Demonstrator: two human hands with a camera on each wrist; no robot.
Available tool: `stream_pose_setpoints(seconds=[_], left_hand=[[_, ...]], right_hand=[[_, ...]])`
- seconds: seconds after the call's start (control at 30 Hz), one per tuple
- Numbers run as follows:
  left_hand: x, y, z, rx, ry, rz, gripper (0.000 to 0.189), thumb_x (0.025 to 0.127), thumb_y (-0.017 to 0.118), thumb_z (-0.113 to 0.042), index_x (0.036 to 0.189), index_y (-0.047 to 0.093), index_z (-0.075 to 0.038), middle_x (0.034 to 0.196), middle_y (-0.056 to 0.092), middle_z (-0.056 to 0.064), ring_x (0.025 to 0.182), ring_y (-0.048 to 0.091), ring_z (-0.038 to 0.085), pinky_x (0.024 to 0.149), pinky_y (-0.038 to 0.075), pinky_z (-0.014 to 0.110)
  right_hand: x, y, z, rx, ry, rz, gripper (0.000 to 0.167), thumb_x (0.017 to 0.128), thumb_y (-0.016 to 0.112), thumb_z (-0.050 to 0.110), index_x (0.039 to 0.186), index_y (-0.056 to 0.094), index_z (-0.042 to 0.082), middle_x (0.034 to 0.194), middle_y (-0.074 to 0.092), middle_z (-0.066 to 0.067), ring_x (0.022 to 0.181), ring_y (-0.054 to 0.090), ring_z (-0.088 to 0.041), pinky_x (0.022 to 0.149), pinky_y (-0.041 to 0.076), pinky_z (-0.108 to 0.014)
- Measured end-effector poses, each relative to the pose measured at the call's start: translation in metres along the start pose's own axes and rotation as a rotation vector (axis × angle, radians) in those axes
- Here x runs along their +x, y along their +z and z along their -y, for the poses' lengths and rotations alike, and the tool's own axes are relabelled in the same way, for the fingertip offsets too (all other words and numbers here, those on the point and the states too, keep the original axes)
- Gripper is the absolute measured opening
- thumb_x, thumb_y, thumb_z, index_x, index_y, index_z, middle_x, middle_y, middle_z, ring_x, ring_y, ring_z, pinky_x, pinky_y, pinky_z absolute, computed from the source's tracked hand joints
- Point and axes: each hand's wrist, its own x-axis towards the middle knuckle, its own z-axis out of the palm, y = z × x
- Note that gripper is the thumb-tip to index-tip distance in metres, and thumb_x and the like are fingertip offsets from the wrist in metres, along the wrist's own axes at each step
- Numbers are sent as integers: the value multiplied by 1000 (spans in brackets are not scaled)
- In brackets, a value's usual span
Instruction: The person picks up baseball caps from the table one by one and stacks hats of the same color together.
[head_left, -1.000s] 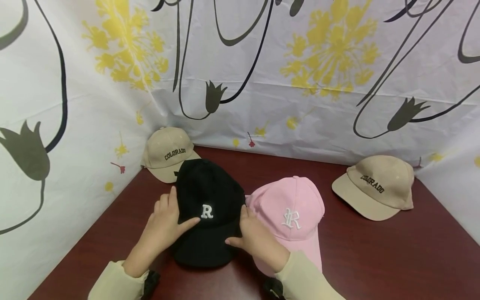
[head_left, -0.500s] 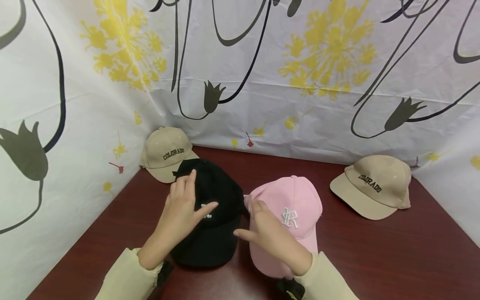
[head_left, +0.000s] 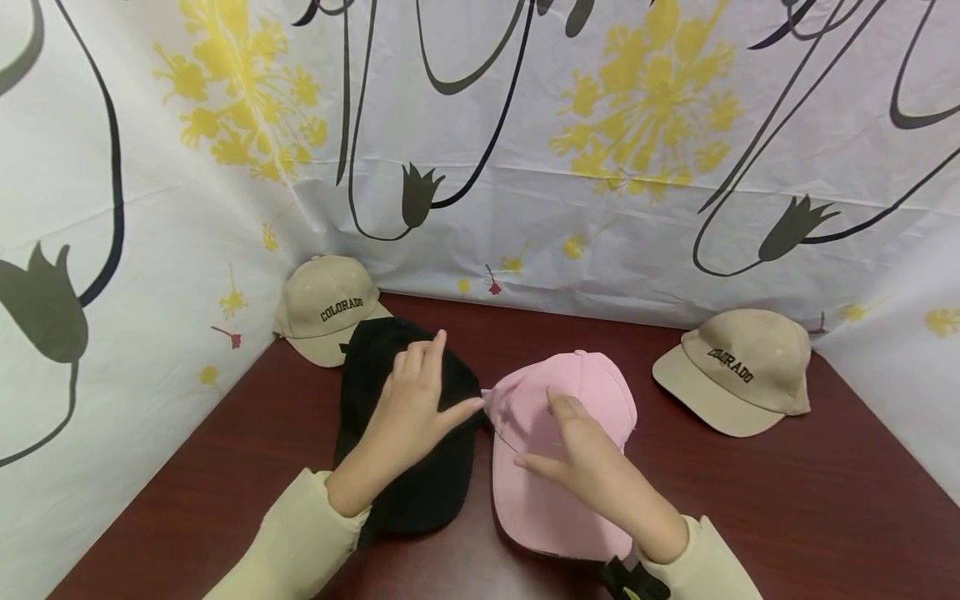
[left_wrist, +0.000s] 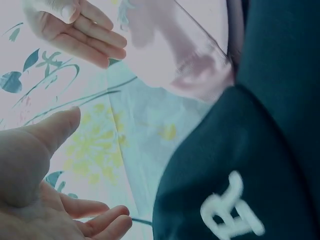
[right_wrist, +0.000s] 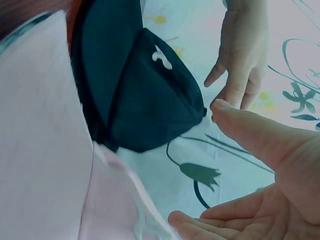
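Observation:
A black cap (head_left: 375,375) with a white letter R lies on the table, its brim toward me. Above it hovers my left hand (head_left: 408,417), thumb spread from the fingers and holding nothing; it hides the letter in the head view. Beside it on the right sits a pink cap (head_left: 536,508), also brim forward. My right hand (head_left: 600,467) is over the pink cap, thumb and fingers apart, and covers most of its emblem. In the left wrist view the white letter (left_wrist: 230,210) shows on the black cap, with a gap between cap and left fingers.
A beige cap (head_left: 326,292) marked COLORADO stands at the back left, behind the black cap. Another beige COLORADO cap (head_left: 750,358) sits at the back right. The dark red table (head_left: 750,500) meets a white floral cloth (head_left: 480,208) at the back and sides.
Both hands have left the sides of the black cap, lifted and moved right, the right one now over the pink cap. The caps stay in place; the head view has shifted slightly.

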Motion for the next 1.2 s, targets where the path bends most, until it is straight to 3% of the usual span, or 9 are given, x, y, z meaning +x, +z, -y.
stream_pose_setpoints(seconds=[0.37, 0.57, 0.93, 1.2], left_hand=[[15, 15, -25, -7, 56, 50, 88, 74, 74, -44, 136, 35, 4, 116, 48, 18, 104, 45, 32, 86, 41, 44], [21, 22, -40, -15, 82, 79, 89, 73, 74, -46, 136, 35, 3, 116, 48, 15, 107, 45, 30, 87, 40, 44], [28, 37, -72, 0, 119, 176, 91, 74, 70, -51, 139, 32, -1, 119, 47, 11, 110, 44, 26, 88, 41, 41], [33, 48, -91, -33, 149, 188, 90, 74, 70, -51, 139, 34, -2, 117, 47, 8, 108, 45, 22, 85, 42, 35]], right_hand=[[-16, -29, -9, -12, 13, -55, 82, 76, 76, 26, 133, 32, -15, 121, 52, -23, 113, 48, -35, 91, 38, -49], [-24, -43, -21, -43, 45, -91, 84, 75, 76, 26, 132, 32, -17, 121, 49, -28, 106, 52, -38, 85, 42, -50], [-41, -55, -44, -77, 118, -117, 87, 75, 75, 32, 133, 31, -16, 129, 42, -31, 106, 51, -43, 86, 39, -53], [-47, -59, -54, -82, 162, -111, 91, 76, 74, 36, 135, 27, -15, 127, 43, -31, 106, 50, -45, 86, 39, -54]])
